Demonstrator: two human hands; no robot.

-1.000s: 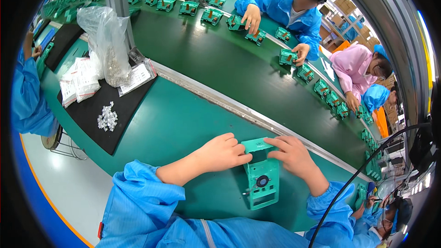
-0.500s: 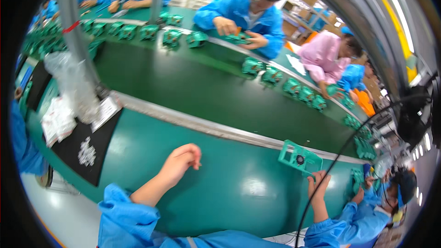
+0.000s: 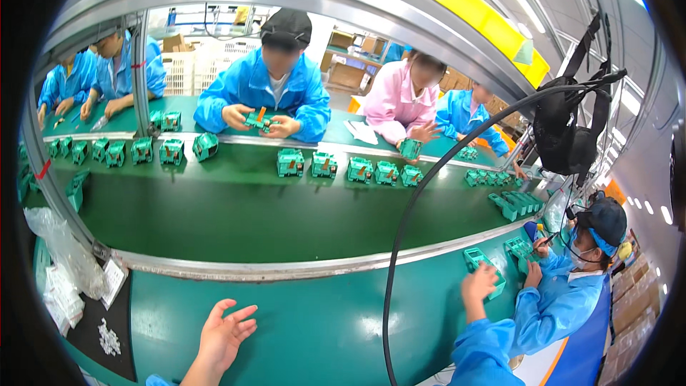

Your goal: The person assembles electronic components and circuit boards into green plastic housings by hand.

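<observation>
My left hand [image 3: 227, 334] is raised over the green tabletop with its fingers spread and nothing in them. To the right, my right hand [image 3: 479, 284] is at a green plastic housing [image 3: 474, 257], covering part of its near side. Its fingers are smeared and overlap the housing, so I cannot tell whether they grip it or only touch it. The housing is an open, box-like frame, standing close to a co-worker on the right, who holds a similar green housing [image 3: 519, 249].
A dark green conveyor [image 3: 214, 214] with a metal rail [image 3: 286, 269] crosses ahead, carrying several green assemblies [image 3: 289, 163]. A black cable [image 3: 395, 264] hangs in front. At left are plastic bags [image 3: 68, 257] and small white parts [image 3: 108, 338] on a black mat. Co-workers sit across.
The view has swung right and levelled. My right hand and the green housing have moved right, nearer the co-worker. The left hand's curled fingers have spread.
</observation>
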